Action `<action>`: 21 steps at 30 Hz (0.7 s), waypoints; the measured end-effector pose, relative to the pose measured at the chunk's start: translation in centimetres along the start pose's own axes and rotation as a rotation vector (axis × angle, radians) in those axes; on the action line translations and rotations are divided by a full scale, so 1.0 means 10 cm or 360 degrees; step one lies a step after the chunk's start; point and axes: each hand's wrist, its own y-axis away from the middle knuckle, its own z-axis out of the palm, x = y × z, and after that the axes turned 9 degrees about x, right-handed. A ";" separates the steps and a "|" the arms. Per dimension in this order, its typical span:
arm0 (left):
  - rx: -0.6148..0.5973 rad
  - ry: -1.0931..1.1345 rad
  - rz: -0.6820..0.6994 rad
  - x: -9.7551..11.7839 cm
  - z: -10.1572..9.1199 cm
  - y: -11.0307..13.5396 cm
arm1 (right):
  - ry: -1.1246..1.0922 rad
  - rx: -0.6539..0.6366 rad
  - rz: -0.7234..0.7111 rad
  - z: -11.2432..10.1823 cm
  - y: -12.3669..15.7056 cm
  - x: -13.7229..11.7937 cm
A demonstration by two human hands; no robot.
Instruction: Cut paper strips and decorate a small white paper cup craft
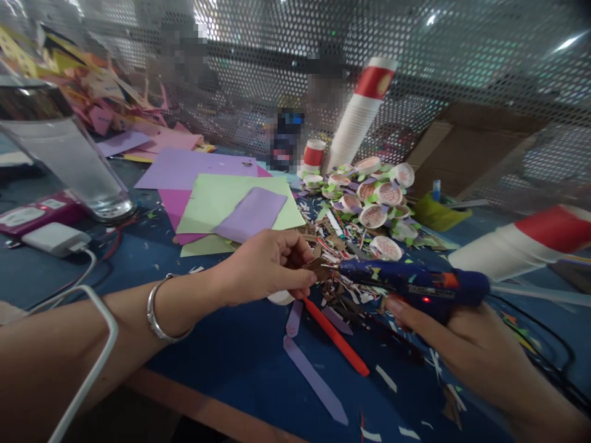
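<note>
In my right hand [466, 335] is a blue hot glue gun [415, 283] with a small red light lit on its side. Its metal nozzle points left and meets, or nearly meets, a small brown piece of cardboard [318, 268]. My left hand [272, 267] pinches that piece between thumb and fingers. Just below it lie a red pen [337, 338] and purple paper strips [318, 381] with pointed ends. A white disc [281, 298] shows partly under my left hand.
Paper scraps [337, 240] and decorated cup bottoms [373, 215] are heaped behind the glue gun. Stacked paper cups [355, 123] stand behind, and more cups [521, 243] lie right. Coloured sheets [198, 169], a glass of water [69, 154] and a white charger [56, 237] are left. Perforated metal [258, 74] closes the back.
</note>
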 end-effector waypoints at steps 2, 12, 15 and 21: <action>-0.0005 -0.0004 -0.0006 0.00 0.00 0.00 | 0.0033 -0.0002 -0.0032 0.00 0.01 0.02; -0.0017 -0.0069 -0.0031 -0.02 -0.02 0.00 | 0.0131 -0.0038 -0.0118 0.00 0.01 0.02; -0.0013 -0.0079 -0.0048 0.00 -0.01 0.00 | 0.0159 -0.0034 -0.0147 0.00 0.01 0.04; -0.0014 -0.0049 -0.0039 0.01 0.00 0.00 | 0.0149 -0.0024 -0.0156 0.00 0.01 0.05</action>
